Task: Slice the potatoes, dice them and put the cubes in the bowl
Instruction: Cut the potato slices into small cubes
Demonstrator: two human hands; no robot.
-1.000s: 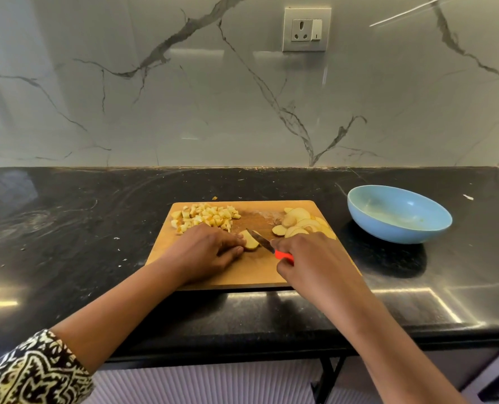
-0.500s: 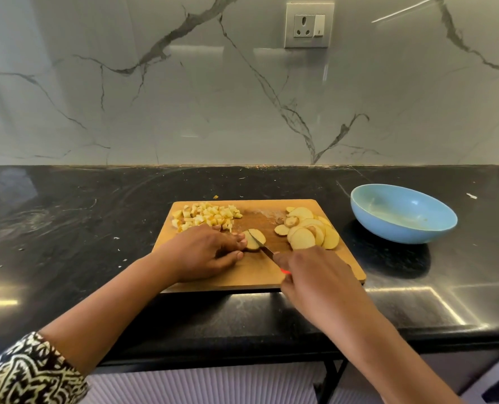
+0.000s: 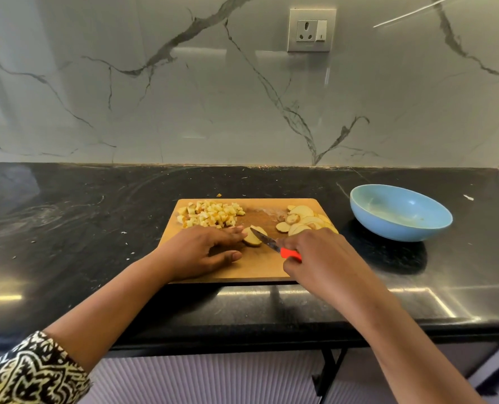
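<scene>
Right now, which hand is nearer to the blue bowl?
Right. The right hand, holding the knife, is at the cutting board's right side, left of the bowl; the left hand presses a potato piece mid-board, farther away.

Touching a potato piece (image 3: 251, 240) on the cutting board (image 3: 260, 268) near the counter (image 3: 82, 217) front edge with the left hand (image 3: 204, 252), gripping a red-handled knife (image 3: 268, 242) in the right hand (image 3: 324, 259), blade across that piece, cubes (image 3: 213, 217) at the board's far-left corner, slices (image 3: 305, 218) far-right, bowl (image 3: 400, 231) just beyond its right edge.
</scene>
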